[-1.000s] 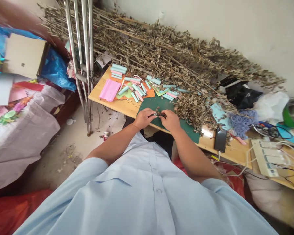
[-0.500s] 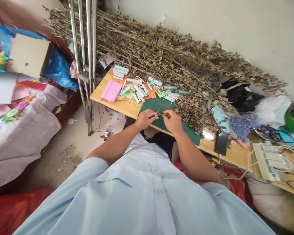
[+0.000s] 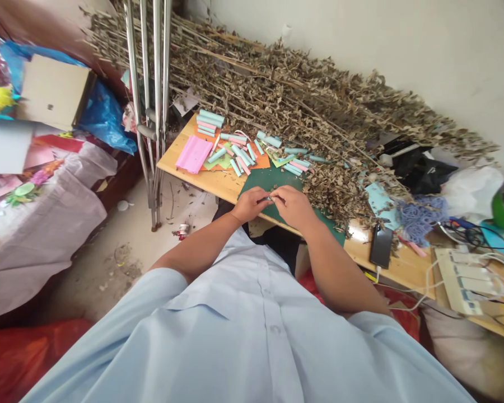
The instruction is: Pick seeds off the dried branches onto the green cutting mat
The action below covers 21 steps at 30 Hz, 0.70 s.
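My left hand (image 3: 250, 205) is closed around a small pale paper tube (image 3: 269, 198), of which only a little shows between the fingers. At the tube's end my right hand (image 3: 292, 206) is pinched, its fingertips meeting those of the left; whatever they hold is too small to make out. Both hands are above the green cutting mat (image 3: 258, 181) near the table's front edge. Crumbled dry leaves (image 3: 331, 190) are heaped just right of the mat. Several blue and pink paper rolls (image 3: 239, 151) lie behind the hands on coloured sheets.
Long dried plant stalks (image 3: 277, 84) fill the back of the table along the wall. Metal crutches (image 3: 156, 112) stand at the left. A phone (image 3: 381, 246) on a cable, tangled blue yarn (image 3: 422, 218) and a power strip (image 3: 457, 280) are at the right.
My right hand has moved left, closing the gap so that its fingertips meet the paper tube in my left hand. The left hand stays nearly in place.
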### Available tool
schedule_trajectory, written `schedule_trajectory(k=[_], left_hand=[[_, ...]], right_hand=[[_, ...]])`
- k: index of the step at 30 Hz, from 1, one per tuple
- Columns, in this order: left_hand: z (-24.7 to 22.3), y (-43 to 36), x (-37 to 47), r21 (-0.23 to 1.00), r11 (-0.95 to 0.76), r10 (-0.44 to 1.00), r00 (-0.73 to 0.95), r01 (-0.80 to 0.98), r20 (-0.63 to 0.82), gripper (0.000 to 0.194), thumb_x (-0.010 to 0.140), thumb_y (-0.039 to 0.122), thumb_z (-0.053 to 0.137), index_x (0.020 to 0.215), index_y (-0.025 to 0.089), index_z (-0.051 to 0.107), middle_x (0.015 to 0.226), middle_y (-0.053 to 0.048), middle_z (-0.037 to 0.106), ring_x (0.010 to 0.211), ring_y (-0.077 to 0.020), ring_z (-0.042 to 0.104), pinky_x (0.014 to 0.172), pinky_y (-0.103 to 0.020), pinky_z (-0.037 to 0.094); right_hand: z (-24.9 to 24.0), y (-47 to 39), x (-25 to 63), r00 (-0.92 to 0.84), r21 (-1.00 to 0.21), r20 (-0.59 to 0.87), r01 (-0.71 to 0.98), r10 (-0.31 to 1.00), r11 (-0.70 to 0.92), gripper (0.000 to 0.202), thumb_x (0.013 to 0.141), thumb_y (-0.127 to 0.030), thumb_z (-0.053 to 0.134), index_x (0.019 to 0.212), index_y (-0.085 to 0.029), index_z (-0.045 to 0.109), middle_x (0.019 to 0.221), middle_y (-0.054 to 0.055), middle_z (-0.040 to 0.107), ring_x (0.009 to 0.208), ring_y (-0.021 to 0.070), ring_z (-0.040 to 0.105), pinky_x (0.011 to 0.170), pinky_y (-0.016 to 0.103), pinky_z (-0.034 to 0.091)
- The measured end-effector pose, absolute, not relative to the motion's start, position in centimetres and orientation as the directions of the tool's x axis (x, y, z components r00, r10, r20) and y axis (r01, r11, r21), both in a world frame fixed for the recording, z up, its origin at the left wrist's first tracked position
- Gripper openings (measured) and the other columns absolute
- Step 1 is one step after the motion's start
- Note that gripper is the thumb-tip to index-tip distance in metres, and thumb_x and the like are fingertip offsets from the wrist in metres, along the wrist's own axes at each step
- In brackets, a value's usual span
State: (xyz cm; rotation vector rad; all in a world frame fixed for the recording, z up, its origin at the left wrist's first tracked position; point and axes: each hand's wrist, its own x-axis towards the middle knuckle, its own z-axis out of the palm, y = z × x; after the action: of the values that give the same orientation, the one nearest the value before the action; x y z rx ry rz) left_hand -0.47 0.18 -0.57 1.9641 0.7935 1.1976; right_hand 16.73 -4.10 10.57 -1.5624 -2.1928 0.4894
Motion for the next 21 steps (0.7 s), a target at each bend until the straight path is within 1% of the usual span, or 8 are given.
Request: schedule_trajectory(k=[2, 5, 9, 12, 15, 18, 21], left_hand=[[-0.6, 0.2, -0.4, 0.808, -0.571, 0.784, 0.389, 0.146, 0.484, 0.032, 0.095, 0.047, 0.064, 0.102, 0.017, 0.075, 0.094, -0.009, 0.07, 0.089, -0.0173, 0.065, 0.082, -0.031, 0.053], [-0.7, 0.2, -0.4, 0.803, -0.577, 0.78, 0.389, 0.146, 0.49, 0.032, 0.096, 0.046, 0.063, 0.102, 0.017, 0.075, 0.093, -0.009, 0.07, 0.09, -0.0177, 0.065, 0.083, -0.032, 0.054], [-0.8, 0.2, -0.3, 0.803, -0.578, 0.782, 0.382, 0.148, 0.492, 0.031, 0.096, 0.045, 0.062, 0.103, 0.017, 0.075, 0.094, -0.01, 0.071, 0.091, -0.0183, 0.066, 0.084, -0.033, 0.055], [-0.9, 0.2, -0.2, 0.799, -0.583, 0.779, 0.38, 0.145, 0.499, 0.031, 0.096, 0.045, 0.063, 0.103, 0.017, 0.075, 0.095, -0.01, 0.071, 0.091, -0.0187, 0.067, 0.084, -0.033, 0.055], [-0.8, 0.2, -0.2, 0.798, -0.585, 0.778, 0.381, 0.146, 0.5, 0.031, 0.095, 0.045, 0.064, 0.103, 0.017, 0.075, 0.095, -0.01, 0.072, 0.092, -0.0184, 0.067, 0.085, -0.033, 0.055], [-0.8, 0.1, -0.2, 0.799, -0.585, 0.775, 0.386, 0.137, 0.501, 0.031, 0.095, 0.044, 0.064, 0.103, 0.017, 0.075, 0.095, -0.01, 0.071, 0.092, -0.018, 0.067, 0.085, -0.032, 0.055], [-0.8, 0.1, -0.2, 0.805, -0.576, 0.782, 0.38, 0.14, 0.494, 0.032, 0.095, 0.046, 0.063, 0.104, 0.017, 0.075, 0.095, -0.009, 0.071, 0.091, -0.0176, 0.066, 0.084, -0.032, 0.055]], right_hand=[[10.8, -4.1, 16.7, -0.293, -0.452, 0.089, 0.84, 0.952, 0.301, 0.02, 0.095, -0.019, 0.051, 0.1, -0.024, 0.07, 0.105, 0.007, 0.073, 0.1, 0.0228, 0.066, 0.092, 0.035, 0.049], [11.1, -4.1, 16.6, -0.29, -0.403, 0.056, 0.869, 0.956, 0.287, 0.018, 0.095, -0.02, 0.053, 0.098, -0.025, 0.071, 0.099, 0.005, 0.074, 0.092, 0.0226, 0.067, 0.086, 0.034, 0.049], [11.3, -3.9, 16.5, -0.288, -0.406, 0.036, 0.871, 0.957, 0.277, 0.014, 0.091, -0.02, 0.059, 0.097, -0.024, 0.071, 0.093, 0.004, 0.074, 0.084, 0.0214, 0.065, 0.08, 0.032, 0.048], [11.1, -3.7, 16.7, -0.313, -0.43, 0.03, 0.853, 0.949, 0.295, 0.016, 0.09, -0.017, 0.057, 0.095, -0.023, 0.072, 0.096, 0.005, 0.074, 0.089, 0.0216, 0.066, 0.083, 0.032, 0.048], [11.1, -3.4, 16.8, -0.338, -0.417, 0.036, 0.85, 0.94, 0.322, 0.018, 0.091, -0.016, 0.055, 0.093, -0.022, 0.072, 0.099, 0.006, 0.074, 0.095, 0.0222, 0.066, 0.088, 0.033, 0.048], [11.3, -3.1, 16.7, -0.355, -0.374, 0.028, 0.863, 0.934, 0.339, 0.019, 0.092, -0.016, 0.054, 0.091, -0.021, 0.073, 0.098, 0.007, 0.073, 0.094, 0.0227, 0.066, 0.086, 0.033, 0.048], [11.6, -2.7, 16.6, -0.35, -0.346, 0.008, 0.878, 0.937, 0.331, 0.018, 0.089, -0.016, 0.056, 0.088, -0.022, 0.073, 0.096, 0.007, 0.073, 0.09, 0.0223, 0.066, 0.083, 0.033, 0.048]])
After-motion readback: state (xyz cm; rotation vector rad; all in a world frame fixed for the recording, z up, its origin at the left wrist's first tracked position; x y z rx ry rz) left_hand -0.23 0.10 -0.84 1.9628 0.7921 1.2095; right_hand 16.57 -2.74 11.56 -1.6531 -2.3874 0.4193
